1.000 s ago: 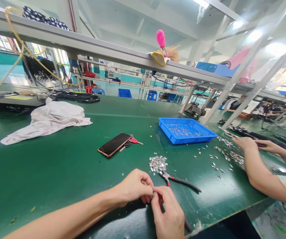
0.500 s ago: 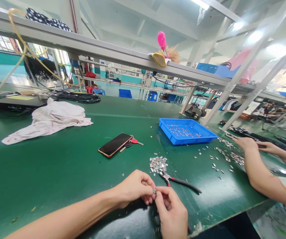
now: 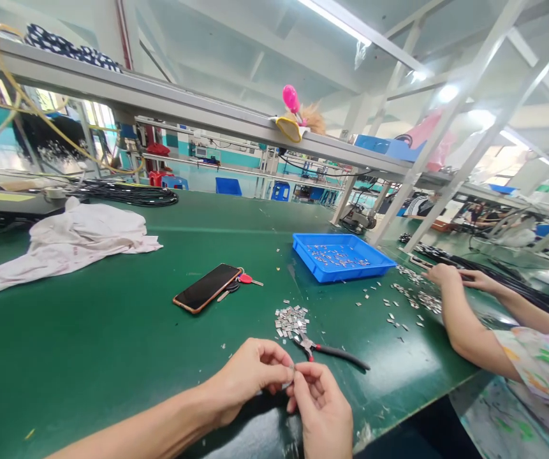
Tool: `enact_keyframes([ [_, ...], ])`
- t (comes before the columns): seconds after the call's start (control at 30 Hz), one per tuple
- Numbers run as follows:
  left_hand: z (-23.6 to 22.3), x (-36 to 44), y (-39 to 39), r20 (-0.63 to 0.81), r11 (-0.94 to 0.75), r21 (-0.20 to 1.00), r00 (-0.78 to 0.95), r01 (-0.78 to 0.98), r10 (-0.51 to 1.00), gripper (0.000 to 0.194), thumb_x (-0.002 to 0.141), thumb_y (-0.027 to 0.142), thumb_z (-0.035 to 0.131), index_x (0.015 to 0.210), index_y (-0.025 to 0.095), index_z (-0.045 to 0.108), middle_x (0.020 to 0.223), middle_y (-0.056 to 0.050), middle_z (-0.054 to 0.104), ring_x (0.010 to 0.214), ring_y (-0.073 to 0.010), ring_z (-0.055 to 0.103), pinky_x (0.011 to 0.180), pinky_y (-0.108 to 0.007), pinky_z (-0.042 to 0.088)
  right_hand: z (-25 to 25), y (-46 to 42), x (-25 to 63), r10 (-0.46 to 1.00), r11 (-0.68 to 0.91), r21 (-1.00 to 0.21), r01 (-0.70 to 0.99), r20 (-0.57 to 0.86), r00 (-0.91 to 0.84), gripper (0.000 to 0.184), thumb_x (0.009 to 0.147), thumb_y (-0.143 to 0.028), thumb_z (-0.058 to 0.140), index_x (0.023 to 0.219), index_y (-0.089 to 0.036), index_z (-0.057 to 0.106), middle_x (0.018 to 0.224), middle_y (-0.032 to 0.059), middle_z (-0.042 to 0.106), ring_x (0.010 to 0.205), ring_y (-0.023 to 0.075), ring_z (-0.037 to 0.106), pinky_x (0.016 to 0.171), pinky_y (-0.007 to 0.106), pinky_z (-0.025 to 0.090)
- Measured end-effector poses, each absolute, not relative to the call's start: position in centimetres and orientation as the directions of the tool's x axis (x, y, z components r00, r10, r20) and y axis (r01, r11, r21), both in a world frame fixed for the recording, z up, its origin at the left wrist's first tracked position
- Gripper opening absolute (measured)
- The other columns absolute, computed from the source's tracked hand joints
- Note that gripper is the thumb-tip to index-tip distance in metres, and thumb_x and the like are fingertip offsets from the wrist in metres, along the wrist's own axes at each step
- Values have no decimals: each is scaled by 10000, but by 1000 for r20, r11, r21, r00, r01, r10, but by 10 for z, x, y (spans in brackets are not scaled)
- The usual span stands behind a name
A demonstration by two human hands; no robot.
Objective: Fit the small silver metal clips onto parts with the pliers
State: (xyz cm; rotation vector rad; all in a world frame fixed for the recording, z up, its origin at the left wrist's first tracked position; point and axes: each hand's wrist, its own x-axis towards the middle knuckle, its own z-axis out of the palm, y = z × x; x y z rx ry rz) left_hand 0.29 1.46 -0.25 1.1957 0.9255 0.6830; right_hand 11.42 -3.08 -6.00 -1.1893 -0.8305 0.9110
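My left hand point(image 3: 257, 366) and my right hand point(image 3: 324, 405) meet at the fingertips just above the table's near side. Thumb and fingers of both are pinched together on a small metal piece, which is now almost wholly hidden between them. Just beyond my fingers lies a heap of small, flat, silvery metal pieces point(image 3: 292, 320). Pliers point(image 3: 334, 352) with black handles and red bands rest against the heap, their jaws pointing left. Farther off stands a blue tray point(image 3: 345, 273) with many small pieces scattered on its floor.
A phone point(image 3: 208, 288) lies beside keys point(image 3: 245, 279) on the green table point(image 3: 87, 344). A white cloth point(image 3: 87, 229) and coiled black cables point(image 3: 131, 191) are at the left. On the right, a co-worker's hands point(image 3: 446, 275) are among more metal pieces point(image 3: 430, 301). A shelf beam point(image 3: 197, 111) crosses overhead.
The view has swung a little to the right, so the table things appear farther left. My hands stay pinched together; the metal piece between them shows less now.
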Motion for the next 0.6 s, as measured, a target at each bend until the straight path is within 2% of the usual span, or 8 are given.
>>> enact_keyframes([
  [0.1, 1, 5, 10, -219, 243, 970, 423, -1, 879, 86, 674, 170, 587, 722, 102, 610, 663, -5, 586, 625, -90, 485, 604, -207, 381, -60, -32, 109, 884, 150, -989, 9, 138, 447, 309, 802, -488, 540, 831, -181, 558, 621, -20, 576, 470, 87, 512, 489, 205, 418],
  [0.17, 4, 6, 8, -227, 264, 963, 391, -44, 892, 64, 678, 159, 582, 718, 109, 579, 712, -23, 605, 683, -115, 530, 661, -230, 426, -63, -32, 115, 810, 144, -944, 298, 286, 513, 298, 851, -470, 474, 866, -189, 572, 685, 1, 605, 502, 100, 540, 526, 223, 430],
  [0.23, 7, 6, 7, -221, 279, 955, 386, -100, 896, 72, 690, 162, 584, 731, 119, 542, 775, -54, 630, 728, -150, 576, 717, -280, 466, -70, -31, 129, 679, 84, -749, 657, 525, 512, 283, 870, -451, 453, 912, -202, 580, 798, 28, 626, 607, 129, 582, 590, 248, 437],
  [0.33, 10, 6, 7, -188, 265, 952, 389, -153, 902, 94, 727, 176, 573, 748, 136, 489, 803, -79, 642, 708, -171, 601, 714, -323, 486, -88, -29, 159, 579, 21, -272, 962, 788, 210, 324, 866, -479, 442, 951, -188, 557, 807, 55, 605, 680, 190, 582, 597, 293, 432],
  [0.37, 12, 6, 6, -178, 255, 954, 389, -158, 904, 100, 737, 178, 570, 753, 140, 479, 793, -75, 639, 691, -164, 596, 700, -317, 484, -94, -28, 166, 581, 20, -113, 993, 810, 81, 325, 848, -481, 471, 937, -180, 554, 744, 44, 581, 599, 181, 549, 525, 286, 402],
  [0.43, 14, 6, 5, -164, 242, 958, 391, -157, 905, 101, 751, 175, 569, 772, 142, 476, 753, -55, 624, 661, -142, 575, 673, -290, 471, -103, -27, 174, 625, -92, 44, 995, 780, 23, 220, 840, -391, 477, 864, -184, 547, 700, 48, 541, 588, 207, 523, 495, 305, 367],
  [0.5, 16, 6, 4, -159, 239, 958, 402, -158, 902, 100, 756, 169, 573, 802, 140, 490, 721, -33, 603, 639, -122, 548, 647, -260, 453, -105, -24, 172, 663, -164, 98, 981, 748, 36, 104, 829, -253, 461, 757, -206, 519, 678, 46, 514, 602, 213, 509, 515, 310, 360],
  [0.6, 19, 6, 3, -157, 246, 955, 421, -165, 893, 129, 748, 171, 610, 834, 127, 525, 708, -8, 565, 632, -101, 522, 641, -236, 440, -91, -20, 170, 658, -188, 100, 977, 751, 50, 165, 828, -146, 424, 690, -215, 485, 690, 48, 511, 640, 205, 508, 585, 314, 387],
])
